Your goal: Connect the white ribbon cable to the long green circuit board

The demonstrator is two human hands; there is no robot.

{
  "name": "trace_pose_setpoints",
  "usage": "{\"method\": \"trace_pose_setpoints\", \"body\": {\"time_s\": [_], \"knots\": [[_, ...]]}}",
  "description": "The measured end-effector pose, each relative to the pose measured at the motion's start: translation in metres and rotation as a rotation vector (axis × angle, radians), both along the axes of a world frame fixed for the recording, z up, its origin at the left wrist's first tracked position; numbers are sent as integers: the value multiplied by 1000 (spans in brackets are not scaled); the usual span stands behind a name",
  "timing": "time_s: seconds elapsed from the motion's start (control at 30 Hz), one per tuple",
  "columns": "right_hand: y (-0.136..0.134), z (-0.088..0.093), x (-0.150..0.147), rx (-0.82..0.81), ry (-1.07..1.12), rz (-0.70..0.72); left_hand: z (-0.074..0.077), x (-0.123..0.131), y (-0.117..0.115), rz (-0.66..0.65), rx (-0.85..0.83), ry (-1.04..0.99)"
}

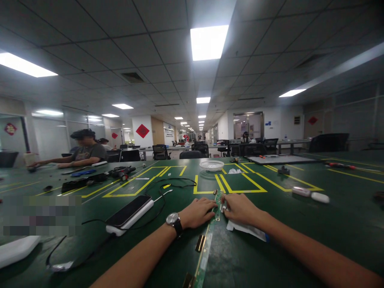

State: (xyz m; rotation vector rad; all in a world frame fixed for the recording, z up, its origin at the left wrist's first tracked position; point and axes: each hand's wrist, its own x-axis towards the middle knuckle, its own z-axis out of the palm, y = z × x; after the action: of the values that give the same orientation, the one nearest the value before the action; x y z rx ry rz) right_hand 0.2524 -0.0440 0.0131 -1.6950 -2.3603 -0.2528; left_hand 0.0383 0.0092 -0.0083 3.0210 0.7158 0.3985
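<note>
A long, narrow green circuit board strip (205, 253) with gold-coloured flex tabs lies on the green table, running away from me. My left hand (198, 213), with a watch at its wrist, rests palm down, its fingers stretched onto the left edge of the board's far part. At the board's right edge is my right hand (241, 208), its fingers curled into a pinch. A small whitish bit shows by those fingertips, too blurred to name. Under my right wrist lies a flat white packet (247, 230) with a blue end, partly covered by the arm.
Left of me, a phone (129, 212) lies on a white block with cables. Ahead stand a white basket (211, 165) and crumpled tissue (234, 171). To the right are a pink case (301, 191) and a white case (320, 197). A person (85, 150) sits far left.
</note>
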Motion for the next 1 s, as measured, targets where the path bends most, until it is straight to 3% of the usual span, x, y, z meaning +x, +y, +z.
{"method": "trace_pose_setpoints", "body": {"time_s": [0.47, 0.73, 1.0], "knots": [[3, -7, -2, 56, -32, -24, 2, 0, -2, -7, -7, 2], [14, -11, 15, 9, 127, 223, 0, 0, 1, -21, -49, 21], [25, -13, 21, -9, 187, 322, 4, 0, -3, -23, -62, 36]]}}
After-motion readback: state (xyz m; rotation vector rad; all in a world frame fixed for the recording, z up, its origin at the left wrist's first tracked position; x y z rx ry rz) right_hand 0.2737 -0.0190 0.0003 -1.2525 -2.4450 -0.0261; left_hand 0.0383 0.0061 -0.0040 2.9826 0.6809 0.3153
